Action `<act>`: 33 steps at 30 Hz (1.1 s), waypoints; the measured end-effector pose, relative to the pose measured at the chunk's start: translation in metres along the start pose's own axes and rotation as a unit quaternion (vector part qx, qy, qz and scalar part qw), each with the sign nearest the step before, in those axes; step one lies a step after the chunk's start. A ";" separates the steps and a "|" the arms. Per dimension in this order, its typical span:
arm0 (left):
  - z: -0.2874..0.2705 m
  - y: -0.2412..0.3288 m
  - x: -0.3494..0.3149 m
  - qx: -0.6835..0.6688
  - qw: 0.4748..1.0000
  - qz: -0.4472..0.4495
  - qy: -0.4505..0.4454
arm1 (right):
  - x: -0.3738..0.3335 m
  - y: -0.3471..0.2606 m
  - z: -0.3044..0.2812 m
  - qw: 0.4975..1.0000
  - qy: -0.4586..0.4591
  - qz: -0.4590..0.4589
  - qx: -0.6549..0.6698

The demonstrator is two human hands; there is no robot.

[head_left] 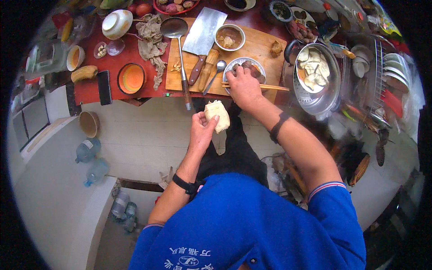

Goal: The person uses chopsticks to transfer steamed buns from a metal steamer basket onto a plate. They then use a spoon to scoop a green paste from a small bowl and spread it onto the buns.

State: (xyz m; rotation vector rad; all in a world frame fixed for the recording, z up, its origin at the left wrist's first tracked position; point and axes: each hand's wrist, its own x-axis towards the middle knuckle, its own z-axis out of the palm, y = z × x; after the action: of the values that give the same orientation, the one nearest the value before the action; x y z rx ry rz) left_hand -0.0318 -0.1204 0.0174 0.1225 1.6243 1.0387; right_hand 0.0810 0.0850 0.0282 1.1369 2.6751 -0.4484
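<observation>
Head view: I see a person at a red table [128, 53]; I tell every place from the wooden cutting board [260, 39].
Pale bun: this piece [218, 117] is in the air, on the near side of the board, beyond its edge.
Left hand: its fingers [208, 122] are clamped on the bun, with the thumb on top.
Right hand: it [245, 89] reaches over the board's near right part; its fingers are bent down onto dark pieces [255, 72] in a white bowl [263, 67]. I cannot tell if they grip any.
Chopsticks: they [276, 87] lie across the bowl's near side, partly hidden under this hand, so they stand in its way.
Crowded tools: the cleaver [204, 33], the spoon [220, 67] and the ladle [174, 29] lie on the board's left part; the ladle's handle sticks out past its near edge.
Sauce bowl: it [230, 38] stands on the board, behind the white bowl.
Left of board: a crumpled cloth [150, 40], an orange bowl [131, 78], a black phone [104, 87].
Right of board: a metal pot [332, 74] with pale slices [313, 69].
</observation>
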 end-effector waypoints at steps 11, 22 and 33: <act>-0.003 -0.006 0.017 -0.022 1.000 -0.009 -0.003 | 0.019 -0.003 0.012 0.992 -0.059 -0.035 -0.109; 0.017 0.008 0.035 0.032 0.999 0.039 0.018 | 0.024 0.001 0.011 0.993 -0.062 -0.056 -0.086; 0.032 0.007 0.041 0.121 0.989 0.071 0.048 | 0.024 0.007 0.003 0.998 -0.017 -0.042 -0.046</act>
State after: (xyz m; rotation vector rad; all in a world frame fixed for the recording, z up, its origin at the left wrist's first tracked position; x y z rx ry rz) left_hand -0.0225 -0.0749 -0.0075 0.3592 1.8466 0.9632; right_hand 0.0699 0.1050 0.0167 0.9852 2.6925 -0.3502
